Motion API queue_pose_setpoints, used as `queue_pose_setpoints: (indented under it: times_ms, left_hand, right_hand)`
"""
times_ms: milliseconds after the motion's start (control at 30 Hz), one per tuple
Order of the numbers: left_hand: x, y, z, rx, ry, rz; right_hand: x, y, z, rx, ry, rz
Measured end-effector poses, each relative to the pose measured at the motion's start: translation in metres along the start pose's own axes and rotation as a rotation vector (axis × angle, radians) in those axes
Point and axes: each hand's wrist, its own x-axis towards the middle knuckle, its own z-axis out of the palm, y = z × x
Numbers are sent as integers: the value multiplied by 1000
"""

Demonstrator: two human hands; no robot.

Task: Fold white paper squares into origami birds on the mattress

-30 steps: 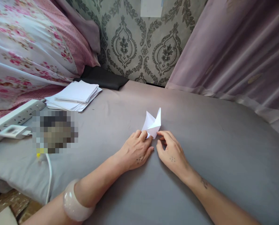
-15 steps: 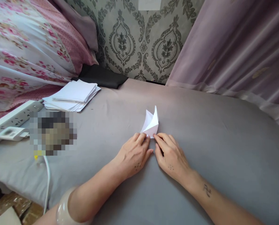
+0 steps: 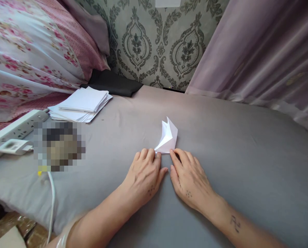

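A small white folded paper (image 3: 167,137) with two raised pointed flaps lies on the grey sheet (image 3: 221,155), near the middle. My left hand (image 3: 143,175) lies palm down just below it, its fingertips pressing the paper's near left corner. My right hand (image 3: 188,179) rests beside it, fingers together, with the fingertips on the paper's near right corner. Both hands pin the paper's lower edge against the sheet.
A stack of white paper sheets (image 3: 81,103) lies at the back left. A white power strip (image 3: 14,129) with a plugged-in charger (image 3: 13,146) and cable (image 3: 52,193) is at the left edge. Floral bedding (image 3: 27,51) is at the left, a mauve curtain (image 3: 259,51) at the right.
Both hands have slid toward me along the paper to its near edge. The raised flaps have closed closer together and the paper lies flatter.
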Motion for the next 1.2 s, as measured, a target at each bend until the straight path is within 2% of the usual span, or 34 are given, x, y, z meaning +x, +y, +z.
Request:
queue_pose_setpoints:
  times_ms: [467, 1200]
  left_hand:
    - [-3, -5, -11, -5, -64, -80]
    - [-9, -14, -9, 6, 8, -59]
  right_hand:
    - [2, -1, -2, -16, -26, -41]
    - [19, -19, -23, -56, -134, -82]
